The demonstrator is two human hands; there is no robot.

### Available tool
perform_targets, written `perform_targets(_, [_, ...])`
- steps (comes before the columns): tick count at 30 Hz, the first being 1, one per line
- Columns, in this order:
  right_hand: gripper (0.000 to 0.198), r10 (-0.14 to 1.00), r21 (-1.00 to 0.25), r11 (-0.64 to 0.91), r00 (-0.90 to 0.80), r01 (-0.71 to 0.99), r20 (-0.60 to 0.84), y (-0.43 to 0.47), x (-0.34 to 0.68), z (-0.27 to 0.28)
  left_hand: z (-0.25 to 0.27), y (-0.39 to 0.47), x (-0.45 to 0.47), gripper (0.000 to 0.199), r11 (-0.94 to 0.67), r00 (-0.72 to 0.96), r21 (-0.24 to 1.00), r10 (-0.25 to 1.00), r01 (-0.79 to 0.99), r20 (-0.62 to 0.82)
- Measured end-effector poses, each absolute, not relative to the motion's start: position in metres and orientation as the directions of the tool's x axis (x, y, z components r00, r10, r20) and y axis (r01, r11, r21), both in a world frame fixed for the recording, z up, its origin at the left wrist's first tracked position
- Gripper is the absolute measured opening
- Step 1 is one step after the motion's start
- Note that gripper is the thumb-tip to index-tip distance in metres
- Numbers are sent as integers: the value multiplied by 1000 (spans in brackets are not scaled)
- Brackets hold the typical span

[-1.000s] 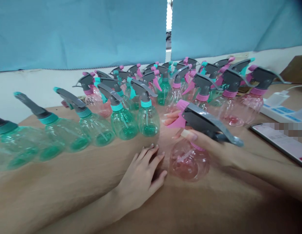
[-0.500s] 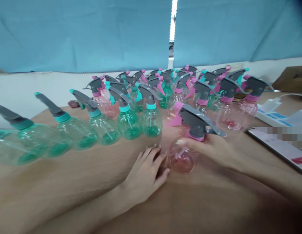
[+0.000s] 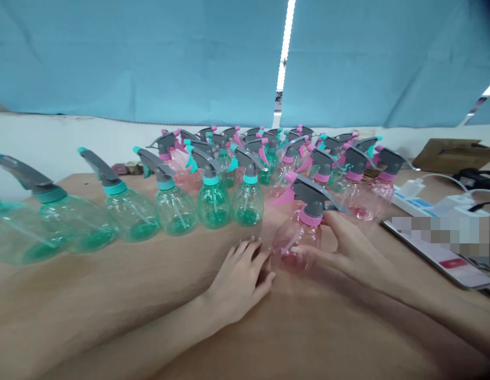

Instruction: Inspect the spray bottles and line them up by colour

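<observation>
1. Blue cloth (image 3: 150,63) hangs behind the pink bottle (image 3: 283,235), which is on the table (image 3: 308,338).
2. The right hand (image 3: 351,253) grips the pink bottle.
3. The left hand (image 3: 237,279) rests open, just left of the pink bottle.

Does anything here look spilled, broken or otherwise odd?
Nothing looks spilled or broken, including the clear pink plastic spray bottle in the right hand. The clear green plastic spray bottles at left seem to lean outward, probably from the camera's wide view. Blocky squares oddly hide part of the flat, dark-edged phone.
</observation>
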State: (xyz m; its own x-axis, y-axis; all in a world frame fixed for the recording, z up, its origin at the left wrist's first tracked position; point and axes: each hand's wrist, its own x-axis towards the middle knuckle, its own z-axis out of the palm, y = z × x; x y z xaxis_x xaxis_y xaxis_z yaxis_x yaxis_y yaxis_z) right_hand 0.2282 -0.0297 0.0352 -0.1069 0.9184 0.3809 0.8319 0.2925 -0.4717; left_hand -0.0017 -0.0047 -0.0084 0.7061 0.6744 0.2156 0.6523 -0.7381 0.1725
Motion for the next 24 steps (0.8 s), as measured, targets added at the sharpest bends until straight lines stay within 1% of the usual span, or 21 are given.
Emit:
perform_targets(4, [51, 877, -283, 253, -95, 925, 471, -12, 231, 32, -6, -5, -1, 34, -735, 702, 171, 678, 656, 220])
perform_targets(6, [53, 856, -221, 244, -102, 944, 507, -1, 232, 32, -6, -5, -1, 35, -735, 701, 170, 677, 656, 223])
perform_targets(8, [50, 842, -191, 244, -110, 951, 527, 10, 232, 33, -6, -5, -2, 35, -736, 701, 169, 676, 656, 226])
perform_targets(11, [46, 839, -173, 233, -108, 957, 534, 25, 229, 35, -6, -5, -2, 35, -734, 698, 167, 678, 658, 230])
perform_targets(14, [46, 842, -174, 190, -69, 966, 534, 35, 225, 37, -8, -5, -2, 36, -733, 697, 167, 679, 659, 230])
perform_targets(19, [46, 851, -208, 100, 24, 973, 524, 47, 217, 40, -11, -5, -1, 37, -733, 696, 166, 679, 660, 231])
perform_targets(24, [52, 857, -222, 91, 37, 971, 513, 57, 211, 43, -8, -4, -2, 37, -735, 701, 165, 677, 657, 225])
